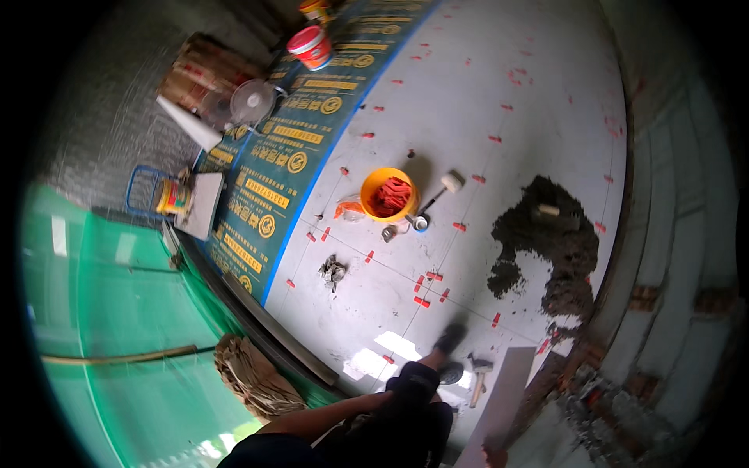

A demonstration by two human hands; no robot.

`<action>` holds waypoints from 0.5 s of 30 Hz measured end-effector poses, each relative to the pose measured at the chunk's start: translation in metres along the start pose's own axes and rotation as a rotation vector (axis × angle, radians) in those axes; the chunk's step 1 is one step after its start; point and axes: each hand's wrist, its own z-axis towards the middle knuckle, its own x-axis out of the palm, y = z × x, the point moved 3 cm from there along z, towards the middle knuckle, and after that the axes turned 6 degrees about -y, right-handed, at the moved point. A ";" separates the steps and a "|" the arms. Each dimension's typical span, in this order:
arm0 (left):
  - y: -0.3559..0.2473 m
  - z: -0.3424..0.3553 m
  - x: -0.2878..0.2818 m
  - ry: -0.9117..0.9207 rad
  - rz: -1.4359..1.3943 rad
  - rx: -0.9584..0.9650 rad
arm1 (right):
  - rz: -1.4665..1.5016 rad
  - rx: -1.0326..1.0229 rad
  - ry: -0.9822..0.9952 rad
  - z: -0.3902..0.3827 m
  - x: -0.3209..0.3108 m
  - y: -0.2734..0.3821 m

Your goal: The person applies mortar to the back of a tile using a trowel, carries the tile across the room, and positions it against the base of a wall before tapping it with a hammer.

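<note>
My left forearm reaches toward my bent leg (pixel 413 382); my left hand (pixel 379 402) is near the knee, its fingers mostly hidden. My right hand (pixel 493 456), partly visible at the bottom right, grips a long grey board (pixel 507 398). A hammer with a pale wooden handle (pixel 477 390) lies left of the board. My feet stand on grey floor tiles (pixel 406 109) dotted with red levelling pieces (pixel 423 303). Farther forward are a yellow bucket of red pieces (pixel 390 191), a white-headed mallet (pixel 451 182) and an orange bag (pixel 349 210).
Dark mortar (pixel 546 234) spreads over the right tiles beside a rough ledge (pixel 655 257). On the left are green netting (pixel 109 304), bundled brown cloth (pixel 250 374), printed floor covering (pixel 298 161), a red-and-white bucket (pixel 310 51), a fan (pixel 252 101) and a blue trolley (pixel 144 191).
</note>
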 end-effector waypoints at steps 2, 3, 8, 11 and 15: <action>0.010 -0.004 -0.043 -0.048 -0.134 0.038 | -0.110 -0.043 -0.239 0.023 -0.007 0.044; 0.018 -0.012 -0.069 -0.083 -0.192 0.051 | -0.042 -0.045 -0.314 0.036 -0.012 0.078; 0.138 -0.063 -0.124 -0.145 -0.751 -0.064 | -0.185 -0.218 -0.111 0.053 -0.074 0.121; 0.212 -0.054 -0.167 -0.197 -0.700 -0.092 | -0.536 -0.306 -0.038 0.103 -0.124 0.172; 0.286 -0.050 -0.192 -0.140 -0.748 -0.133 | -1.037 -0.445 0.191 0.145 -0.191 0.261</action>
